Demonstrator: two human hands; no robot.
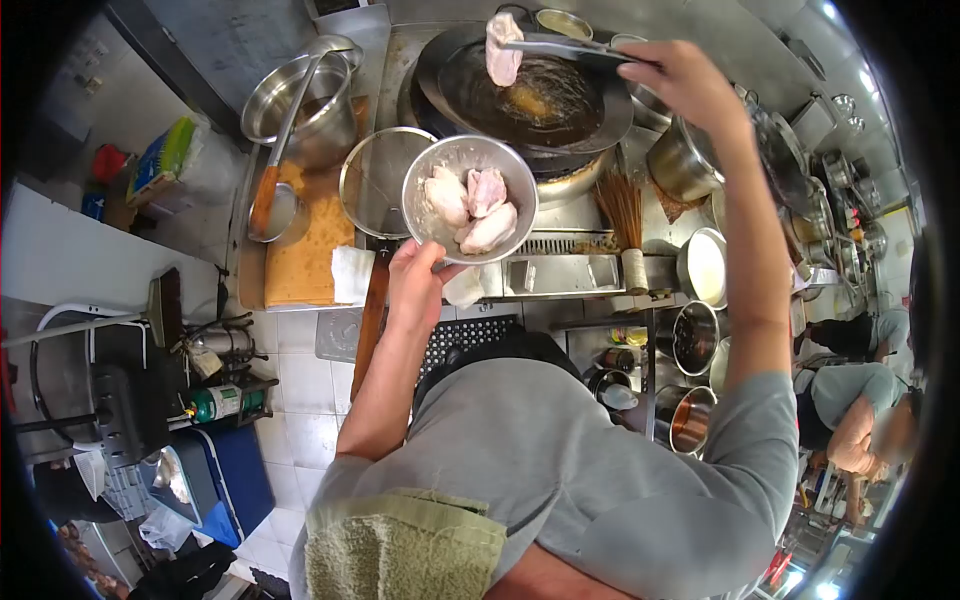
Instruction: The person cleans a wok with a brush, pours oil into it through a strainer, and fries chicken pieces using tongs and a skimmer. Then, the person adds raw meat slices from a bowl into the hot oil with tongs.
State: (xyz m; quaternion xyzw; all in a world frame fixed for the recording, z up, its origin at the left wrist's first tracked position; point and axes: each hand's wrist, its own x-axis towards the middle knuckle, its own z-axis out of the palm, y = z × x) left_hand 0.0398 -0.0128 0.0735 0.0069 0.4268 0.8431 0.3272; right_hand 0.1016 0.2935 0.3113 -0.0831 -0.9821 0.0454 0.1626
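My left hand (417, 272) grips the near rim of a steel bowl (412, 215), in which three pale floured chicken pieces (487, 191) lie. In my right hand (687, 80) is a pair of metal tongs (568, 47), reaching left across the wok. The tips pinch a single pale chicken piece (503, 52), which hangs over the far left side of the wok (450, 75). Dark oil (560, 80) fills the wok's middle, with a brownish foamy patch near its centre. The bowl sits in front of the wok, towards my body.
To the left stand a steel pot (285, 110) with a long-handled ladle (264, 200) and a round wire strainer (365, 180). A bamboo brush (624, 215) is right of the burner. A bowl of white contents (705, 268) is at the right. Another person (860, 400) bends over at far right.
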